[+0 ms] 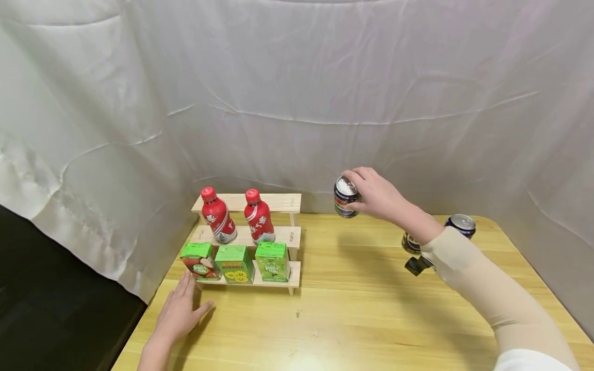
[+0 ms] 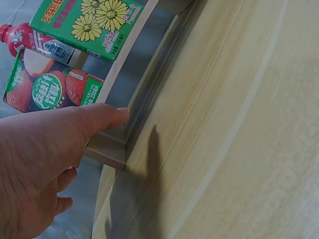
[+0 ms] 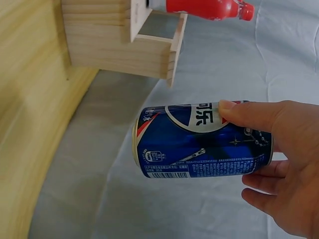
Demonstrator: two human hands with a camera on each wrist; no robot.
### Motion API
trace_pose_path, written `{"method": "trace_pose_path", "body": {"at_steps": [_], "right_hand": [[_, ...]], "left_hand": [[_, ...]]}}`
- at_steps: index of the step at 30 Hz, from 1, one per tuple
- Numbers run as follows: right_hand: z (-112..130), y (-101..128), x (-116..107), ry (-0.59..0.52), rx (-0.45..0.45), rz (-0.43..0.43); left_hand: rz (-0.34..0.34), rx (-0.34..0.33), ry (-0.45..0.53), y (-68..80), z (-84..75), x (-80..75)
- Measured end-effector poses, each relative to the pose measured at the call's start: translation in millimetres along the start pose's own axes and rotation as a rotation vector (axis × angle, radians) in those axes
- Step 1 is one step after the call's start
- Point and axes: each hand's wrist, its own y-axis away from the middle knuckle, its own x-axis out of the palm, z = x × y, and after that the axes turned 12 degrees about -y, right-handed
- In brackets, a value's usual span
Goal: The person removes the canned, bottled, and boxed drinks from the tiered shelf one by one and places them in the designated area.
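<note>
Right hand (image 1: 378, 196) fingers clamped on blue can (image 3: 199, 142) marked "乐", left hand (image 1: 178, 312) fingers apart

Right hand (image 1: 378, 196) raised, arm extended forward, fingers (image 3: 249, 115) and thumb curled in a grip. Left hand (image 1: 178, 312) low, palm down, fingers (image 1: 187, 283) straight, thumb splayed; looks flat, contact underneath unclear.
</note>
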Motion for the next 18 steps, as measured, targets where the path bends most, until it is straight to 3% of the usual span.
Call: {"method": "trace_pose_path", "body": {"at_steps": [18], "right_hand": [[-40, 46, 21, -0.169, 0.140, 0.074]], "left_hand": [[0.014, 0.007, 0.006, 1.1, -0.4, 7.7]]}}
